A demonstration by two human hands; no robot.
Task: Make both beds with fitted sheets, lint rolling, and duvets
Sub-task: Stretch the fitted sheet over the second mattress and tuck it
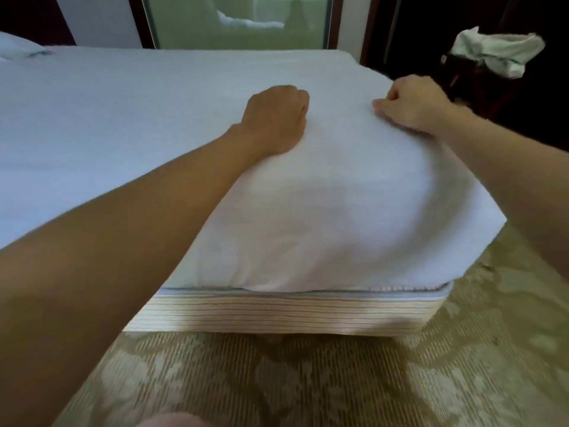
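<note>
I am at the foot corner of the bed. My left hand (275,118) is curled into a fist and sits on top of the white fitted sheet (323,211). My fingers are tucked under, so I cannot tell if there is any cloth inside my fist. My right hand (414,106) is near it, at the right edge of the bed top. Its fingers are curled, and my thumb and first finger pinch a little bit of the sheet.

The sheet lies flat over the whole top of the bed. At this corner it hangs loose down the front. Its bottom edge stops just above the stripy bed base (277,312), and a thin blue strip of mattress (197,293) peeks out under it. One point of the sheet sticks out to the right.

A pillow (15,46) is at the far left. A pile of white cloth (495,50) sits on something dark at the right. The carpet (308,380) has a leafy pattern.
</note>
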